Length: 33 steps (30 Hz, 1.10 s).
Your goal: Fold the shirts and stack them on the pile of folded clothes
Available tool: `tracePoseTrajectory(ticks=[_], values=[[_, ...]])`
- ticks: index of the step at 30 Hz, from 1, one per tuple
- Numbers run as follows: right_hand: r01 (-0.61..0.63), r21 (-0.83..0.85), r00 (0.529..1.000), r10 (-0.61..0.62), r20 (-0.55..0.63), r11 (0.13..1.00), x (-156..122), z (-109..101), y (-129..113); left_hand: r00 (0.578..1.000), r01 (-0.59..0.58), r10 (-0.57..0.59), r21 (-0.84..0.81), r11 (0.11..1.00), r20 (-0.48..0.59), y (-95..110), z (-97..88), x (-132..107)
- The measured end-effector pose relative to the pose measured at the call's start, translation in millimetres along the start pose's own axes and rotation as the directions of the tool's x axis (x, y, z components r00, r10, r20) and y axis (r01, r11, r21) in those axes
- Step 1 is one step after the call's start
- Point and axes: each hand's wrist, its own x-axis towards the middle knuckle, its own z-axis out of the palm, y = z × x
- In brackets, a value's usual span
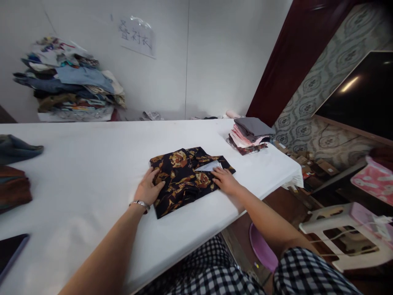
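A dark shirt [181, 180] with a gold and rust floral print lies folded into a rough rectangle on the white table [92, 172]. Its collar end points to the right, and a pale patch shows in the neck opening. My left hand [149, 186], with a metal bracelet at the wrist, rests on the shirt's left edge, fingers spread. At the collar end, my right hand [225, 180] lies on the cloth with its fingers stretched out. Neither hand appears to grip the fabric.
Folded clothes [250, 133] are stacked at the table's far right. Behind the table rises a tall clothes pile [76, 82]. Denim [18, 149], a brown garment [14, 186] and a dark flat object [12, 252] lie left. A plastic stool [334, 221] and pink basin [260, 248] stand below right.
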Motion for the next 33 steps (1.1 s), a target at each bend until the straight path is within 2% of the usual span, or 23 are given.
tracePoseTrajectory(ticks=[3,6,8,10,11,12,13,14,16,17,19,22,26,30,33], values=[[-0.037,-0.024,0.998,0.038,0.040,0.999,1.5,8.4,2.0,1.000,0.013,-0.013,-0.007,1.000,-0.003,2.5,-0.7,-3.1],[-0.060,0.083,0.998,0.061,-0.003,0.995,0.7,9.4,5.1,1.000,0.014,-0.014,0.004,1.000,-0.011,6.1,-2.1,-6.0],[-0.067,0.214,0.990,0.092,-0.108,0.975,-1.6,4.5,2.5,1.000,0.010,-0.010,0.010,1.000,-0.018,7.7,-3.1,-7.0],[-0.072,0.378,0.956,0.172,-0.236,0.923,-7.7,-1.6,-7.9,1.000,0.007,-0.007,0.012,1.000,-0.027,8.3,-3.7,-7.3],[-0.091,0.483,0.934,0.243,-0.263,0.871,-12.5,-3.8,-16.5,1.000,0.005,-0.005,0.011,1.000,-0.030,8.4,-3.9,-7.4],[-0.128,0.602,0.916,0.327,-0.232,0.788,-18.6,-5.0,-27.1,0.999,0.004,-0.004,0.009,1.000,-0.035,8.6,-3.9,-7.5],[-0.184,0.722,0.904,0.403,-0.141,0.667,-25.5,-5.0,-39.2,0.999,0.005,-0.004,0.009,1.000,-0.042,9.0,-3.8,-7.9],[-0.256,0.824,0.890,0.455,-0.003,0.506,-32.9,-4.0,-52.3,0.999,0.004,-0.004,0.011,1.000,-0.049,9.7,-3.5,-8.4],[-0.395,0.904,0.850,0.439,0.291,0.165,-46.8,-0.2,-78.3,0.998,0.001,0.002,0.033,0.999,-0.063,12.2,-2.8,-10.1],[-0.447,0.894,0.827,0.391,0.403,0.025,-52.4,1.7,-89.9,0.998,0.001,0.003,0.055,0.998,-0.070,14.1,-2.4,-11.1],[-0.505,0.848,0.797,0.290,0.530,-0.162,-59.4,4.4,-107.6,0.997,0.011,0.000,0.128,0.992,-0.083,19.4,-2.3,-13.0],[-0.520,0.796,0.787,0.189,0.588,-0.309,-59.2,5.5,-120.2,0.996,0.013,0.014,0.284,0.959,-0.092,31.7,-4.2,-11.9],[-0.485,0.750,0.779,0.168,0.604,-0.449,-48.6,8.6,-125.6,0.996,-0.062,0.083,0.405,0.912,-0.033,54.8,-7.1,6.2],[-0.420,0.747,0.786,0.204,0.583,-0.516,-43.6,11.5,-131.9,0.988,-0.151,0.147,0.475,0.867,0.045,75.7,-3.2,43.4],[-0.379,0.752,0.756,0.288,0.588,-0.540,-51.7,6.6,-132.7,0.978,-0.198,0.137,0.511,0.837,0.154,85.0,4.2,74.6]])
